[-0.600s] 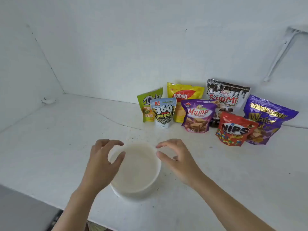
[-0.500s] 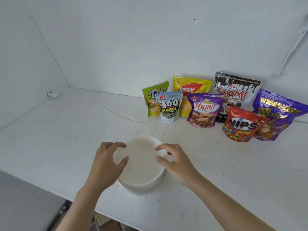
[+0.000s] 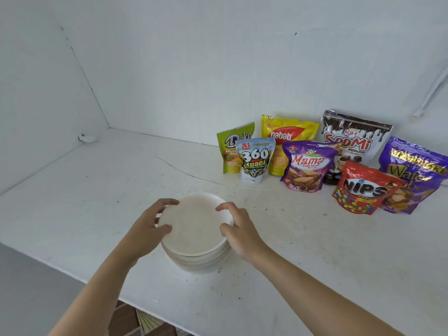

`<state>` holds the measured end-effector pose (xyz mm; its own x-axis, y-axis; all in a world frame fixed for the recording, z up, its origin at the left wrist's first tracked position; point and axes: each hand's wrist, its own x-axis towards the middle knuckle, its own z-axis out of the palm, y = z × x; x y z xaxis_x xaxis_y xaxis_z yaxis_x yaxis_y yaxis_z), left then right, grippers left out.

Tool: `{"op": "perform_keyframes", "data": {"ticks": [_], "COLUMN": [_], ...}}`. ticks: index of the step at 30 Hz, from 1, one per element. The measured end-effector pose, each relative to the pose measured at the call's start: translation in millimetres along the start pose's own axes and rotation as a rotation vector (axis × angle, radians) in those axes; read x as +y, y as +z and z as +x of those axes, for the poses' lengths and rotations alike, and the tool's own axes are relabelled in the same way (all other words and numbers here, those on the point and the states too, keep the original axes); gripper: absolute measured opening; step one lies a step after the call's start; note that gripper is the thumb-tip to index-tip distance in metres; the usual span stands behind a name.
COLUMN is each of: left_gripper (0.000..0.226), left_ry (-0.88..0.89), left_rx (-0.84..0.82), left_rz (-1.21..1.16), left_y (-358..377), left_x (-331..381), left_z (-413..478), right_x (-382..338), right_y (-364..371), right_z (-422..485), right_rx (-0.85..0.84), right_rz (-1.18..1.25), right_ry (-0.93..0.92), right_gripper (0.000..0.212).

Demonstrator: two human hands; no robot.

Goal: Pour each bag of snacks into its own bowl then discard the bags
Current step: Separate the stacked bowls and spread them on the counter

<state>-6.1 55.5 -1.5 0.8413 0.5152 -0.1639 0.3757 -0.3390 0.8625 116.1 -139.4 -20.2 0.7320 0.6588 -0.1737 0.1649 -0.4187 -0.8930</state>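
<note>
A stack of white bowls (image 3: 196, 261) stands on the white counter (image 3: 92, 190) near its front edge. My left hand (image 3: 147, 230) curls round the left rim of the top bowl (image 3: 194, 226); my right hand (image 3: 240, 232) pinches its right rim. Several sealed snack bags stand at the back right: green Deka (image 3: 229, 147), 360 Kuaci (image 3: 255, 161), yellow Nabati (image 3: 289, 133), purple Mama (image 3: 306, 166), Soomi (image 3: 355, 139), red Nips (image 3: 363, 194) and a purple wafer bag (image 3: 417, 174).
White walls close the counter at the back and left, meeting in a corner (image 3: 109, 127). The counter's front edge runs diagonally just below the bowls, with the floor (image 3: 135, 321) visible beneath it.
Both hands have closed in from beside the bowls onto the top bowl's rim. The view has shifted, so the bags now sit further right.
</note>
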Motion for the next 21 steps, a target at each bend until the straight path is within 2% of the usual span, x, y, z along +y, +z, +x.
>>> {"op": "perform_keyframes", "data": {"ticks": [2,6,9,13,16,19,21], "left_gripper": [0.060,0.056,0.056,0.061,0.062,0.057,0.057], "left_ry": [-0.005,0.014,0.077,0.235,0.283,0.218,0.149], "left_rx": [-0.042,-0.078,-0.061,0.016,0.046,0.028,-0.029], "left_rz": [0.032,0.243,0.225,-0.087,-0.322,-0.526,-0.569], "left_y": [-4.3,-13.1,-15.1,13.9,63.8,114.9,146.1], "left_x": [4.6,25.0,52.4,91.1,110.0,115.3,115.8], "left_z": [-1.3,-5.7,-4.8,-3.1,-4.6,4.2,12.9], "right_x": [-2.2,-11.4,-27.8,-35.0,-18.5,5.5,23.7], "right_y": [-4.9,-13.9,-33.5,-72.5,-99.3,-123.4,-137.3], "right_z": [0.1,-1.9,-5.9,-20.3,-26.7,-30.7,-32.7], "right_rx": [-0.014,0.043,0.119,0.284,0.405,0.567,0.624], "right_rz": [0.010,0.026,0.076,0.317,0.576,0.643,0.621], "right_ry": [0.012,-0.021,-0.076,-0.163,-0.110,-0.063,-0.035], "right_gripper": [0.041,0.042,0.045,0.051,0.052,0.044,0.039]}}
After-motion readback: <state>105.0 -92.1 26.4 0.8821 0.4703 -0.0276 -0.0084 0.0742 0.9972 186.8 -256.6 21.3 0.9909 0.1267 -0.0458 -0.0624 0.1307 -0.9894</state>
